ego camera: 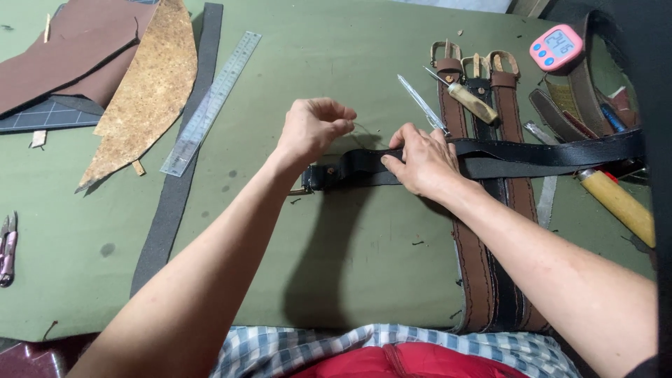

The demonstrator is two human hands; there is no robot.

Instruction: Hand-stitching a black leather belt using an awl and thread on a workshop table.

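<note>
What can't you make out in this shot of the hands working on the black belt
Head view:
- Thread at the left hand: too thin to follow.
- Black belt under the right hand: covered by the palm; its far end is lost in the dark right edge.
- Wooden-handled tool: tip hidden by the belt.
- Scissors: cut off by the left edge.

Desk point(336, 63) covered in green cloth. Far left: brown leather pieces point(63, 56), a mottled tan offcut point(147, 91), a clear ruler point(210, 101), a long dark strip point(178, 175). Left edge: small snips point(7, 248). Right: three buckled belts point(483, 210) lying side by side, a wooden-handled awl point(465, 96), a pink timer point(556, 47).
</note>
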